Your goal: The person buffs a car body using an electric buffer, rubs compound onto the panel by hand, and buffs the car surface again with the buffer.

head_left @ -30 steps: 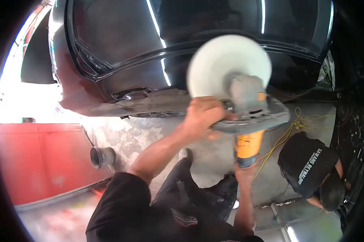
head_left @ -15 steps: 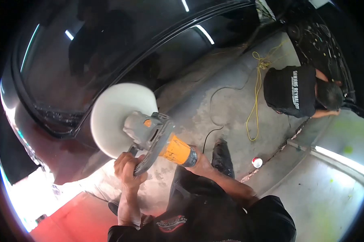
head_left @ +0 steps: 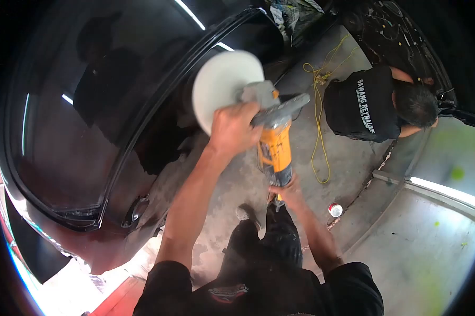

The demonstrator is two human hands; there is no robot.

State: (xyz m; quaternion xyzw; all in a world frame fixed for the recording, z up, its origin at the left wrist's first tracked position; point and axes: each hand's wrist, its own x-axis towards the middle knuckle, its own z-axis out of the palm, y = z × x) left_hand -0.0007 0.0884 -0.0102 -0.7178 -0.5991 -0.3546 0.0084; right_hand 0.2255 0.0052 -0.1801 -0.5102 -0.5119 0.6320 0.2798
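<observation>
In the head view, I have my left hand (head_left: 234, 129) curled closed near the front of an orange, grey and black power tool (head_left: 276, 147), just beside its thick grey curved handle (head_left: 287, 109); my fingers wrap the far side, so exactly which part they press on is hidden. My right hand (head_left: 287, 190) is closed around the black rear end of the body, lower and nearer to me. The tool is held up in front of me, its wide round white pad (head_left: 221, 87) at the upper left end. Behind the pad I see the glossy black car (head_left: 116, 231), but I cannot tell whether the two touch. A small shiny door handle (head_left: 137, 210) sits low on the car's side. To the right, a thin yellow cord (head_left: 317, 137) lies looped on the worn grey concrete floor (head_left: 348, 174), and a small red-and-white can (head_left: 335, 210) stands nearer to me. Beyond the cord, a co-worker in a black shirt with white lettering (head_left: 366, 105) bends toward dark car parts (head_left: 406, 45), well apart from my hands.
</observation>
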